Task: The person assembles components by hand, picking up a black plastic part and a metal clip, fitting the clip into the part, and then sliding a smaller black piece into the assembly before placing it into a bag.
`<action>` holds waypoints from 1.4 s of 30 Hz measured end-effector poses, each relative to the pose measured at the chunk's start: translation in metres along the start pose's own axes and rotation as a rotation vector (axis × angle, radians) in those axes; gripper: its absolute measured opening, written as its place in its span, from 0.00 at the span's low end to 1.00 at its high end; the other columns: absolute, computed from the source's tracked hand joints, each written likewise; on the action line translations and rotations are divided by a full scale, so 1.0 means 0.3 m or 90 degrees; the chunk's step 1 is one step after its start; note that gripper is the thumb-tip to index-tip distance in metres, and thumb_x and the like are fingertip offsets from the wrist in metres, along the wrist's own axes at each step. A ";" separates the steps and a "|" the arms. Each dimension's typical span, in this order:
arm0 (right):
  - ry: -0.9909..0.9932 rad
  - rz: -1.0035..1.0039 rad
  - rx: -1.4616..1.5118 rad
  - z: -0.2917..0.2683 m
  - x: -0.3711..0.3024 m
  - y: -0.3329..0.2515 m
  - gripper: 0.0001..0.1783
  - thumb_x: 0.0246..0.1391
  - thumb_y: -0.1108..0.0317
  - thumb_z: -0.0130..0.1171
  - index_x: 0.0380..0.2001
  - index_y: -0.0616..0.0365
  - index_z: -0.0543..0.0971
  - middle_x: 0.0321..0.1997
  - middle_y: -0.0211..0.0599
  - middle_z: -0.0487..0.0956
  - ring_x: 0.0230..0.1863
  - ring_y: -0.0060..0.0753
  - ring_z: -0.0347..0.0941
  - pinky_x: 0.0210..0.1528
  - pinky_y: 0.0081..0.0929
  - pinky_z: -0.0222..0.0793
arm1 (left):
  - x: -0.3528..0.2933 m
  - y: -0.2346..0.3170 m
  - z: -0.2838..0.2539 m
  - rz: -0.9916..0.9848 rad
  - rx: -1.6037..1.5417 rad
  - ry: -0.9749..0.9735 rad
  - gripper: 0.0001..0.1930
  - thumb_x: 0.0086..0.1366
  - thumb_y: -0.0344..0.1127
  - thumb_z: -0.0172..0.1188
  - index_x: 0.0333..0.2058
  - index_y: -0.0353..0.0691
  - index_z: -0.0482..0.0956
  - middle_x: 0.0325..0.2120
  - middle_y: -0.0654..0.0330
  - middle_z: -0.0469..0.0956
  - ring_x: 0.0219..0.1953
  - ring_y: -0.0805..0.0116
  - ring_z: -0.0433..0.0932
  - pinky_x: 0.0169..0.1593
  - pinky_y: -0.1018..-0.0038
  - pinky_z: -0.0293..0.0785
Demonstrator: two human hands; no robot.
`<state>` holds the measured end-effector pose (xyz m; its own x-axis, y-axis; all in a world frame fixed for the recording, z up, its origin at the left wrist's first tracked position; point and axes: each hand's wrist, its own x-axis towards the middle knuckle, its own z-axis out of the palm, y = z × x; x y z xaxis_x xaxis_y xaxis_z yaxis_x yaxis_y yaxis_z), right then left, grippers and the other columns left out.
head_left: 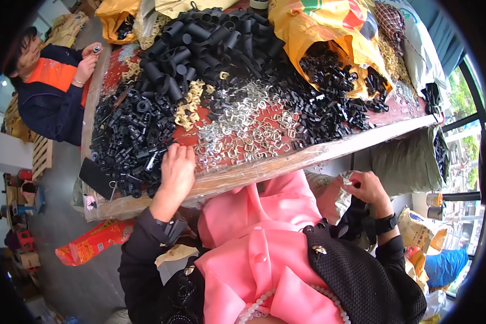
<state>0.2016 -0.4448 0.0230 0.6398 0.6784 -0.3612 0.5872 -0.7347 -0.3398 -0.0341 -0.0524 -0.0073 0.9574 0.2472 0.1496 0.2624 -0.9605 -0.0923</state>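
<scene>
1. Head view: my left hand [177, 171] lies flat, fingers spread, on the bench [264, 168], touching black parts [125, 141] beside silver clips [237, 132].
2. My right hand [366, 187] hangs below the bench edge, pinched on a grey sack [337, 195].

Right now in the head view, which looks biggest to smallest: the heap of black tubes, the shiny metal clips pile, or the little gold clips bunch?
1. Heap of black tubes
2. Shiny metal clips pile; looks nearly as wide, so these two are close.
3. Little gold clips bunch, clearly smallest.
</scene>
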 end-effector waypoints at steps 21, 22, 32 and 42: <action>0.235 -0.468 -0.064 0.169 0.560 -0.546 0.06 0.38 0.74 0.49 0.25 0.58 0.69 0.28 0.40 0.70 0.28 0.42 0.71 0.28 0.34 0.68 | -0.027 0.070 -0.124 -0.316 -1.581 -0.188 0.23 0.58 0.35 0.50 0.51 0.35 0.57 0.42 0.51 0.68 0.31 0.68 0.73 0.30 0.79 0.71; 0.209 -0.433 -0.099 0.174 0.571 -0.558 0.06 0.39 0.74 0.48 0.25 0.59 0.69 0.28 0.40 0.71 0.29 0.42 0.71 0.29 0.33 0.69 | -0.033 0.072 -0.105 -0.314 -1.575 -0.205 0.23 0.58 0.34 0.50 0.51 0.35 0.58 0.42 0.51 0.68 0.30 0.69 0.73 0.30 0.80 0.71; 0.173 -0.383 -0.181 0.200 0.602 -0.525 0.07 0.40 0.76 0.46 0.28 0.59 0.65 0.28 0.44 0.69 0.26 0.47 0.71 0.26 0.38 0.68 | 0.040 0.152 -0.056 -0.333 -1.361 -0.253 0.17 0.55 0.24 0.47 0.45 0.37 0.63 0.39 0.54 0.71 0.30 0.73 0.71 0.28 0.83 0.67; 0.176 -0.387 -0.165 0.174 0.579 -0.465 0.14 0.39 0.77 0.47 0.34 0.61 0.63 0.32 0.46 0.69 0.30 0.47 0.71 0.30 0.36 0.68 | 0.083 0.200 -0.025 -0.344 -1.370 -0.210 0.11 0.53 0.23 0.49 0.37 0.38 0.67 0.32 0.59 0.72 0.28 0.75 0.72 0.29 0.83 0.68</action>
<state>0.2050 -0.2241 -0.0376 0.2434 0.9672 0.0720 0.9568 -0.2272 -0.1816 0.0044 -0.1047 -0.0016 0.9036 0.2388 -0.3556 0.1613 0.5794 0.7989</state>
